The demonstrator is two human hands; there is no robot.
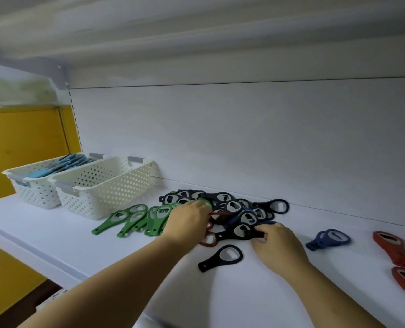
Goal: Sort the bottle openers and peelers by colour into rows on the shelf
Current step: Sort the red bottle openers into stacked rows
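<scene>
White flat shelf board (255, 297) under a white back panel (244, 138); at centre, against the panel's foot, a heaped pile of black and dark-blue plastic bottle openers (234, 207) with some dark-red ones mixed in; left hand (189, 221) lies on the pile's left edge, knuckles up, fingers bent down among the openers; fingertips hidden, so cannot tell whether they grasp anything; right hand (277, 245) at the pile's near right edge, thumb and forefinger curled round the ring end of a black plastic bottle opener with a metal insert (238, 232), which lies on the pile's near side; a dark-red ring-shaped opener (208, 241) shows just beside it, below the left hand; a single black loop-headed opener (211, 262) lies flat and apart, between the two forearms; left of the pile, a row of green plastic bottle openers (153, 223), side by side, handles toward the shelf's front; right of the pile, well apart, one blue plastic opener (315, 243); further right, at the frame's edge, red plastic openers (390, 249); far left, two white perforated plastic baskets touching side by side, the nearer basket (106, 192) showing no contents from here, the farther basket (35, 192) holding light-blue flat items (62, 166), too small to identify; yellow wall (19, 150) beyond the shelf's left end.
</scene>
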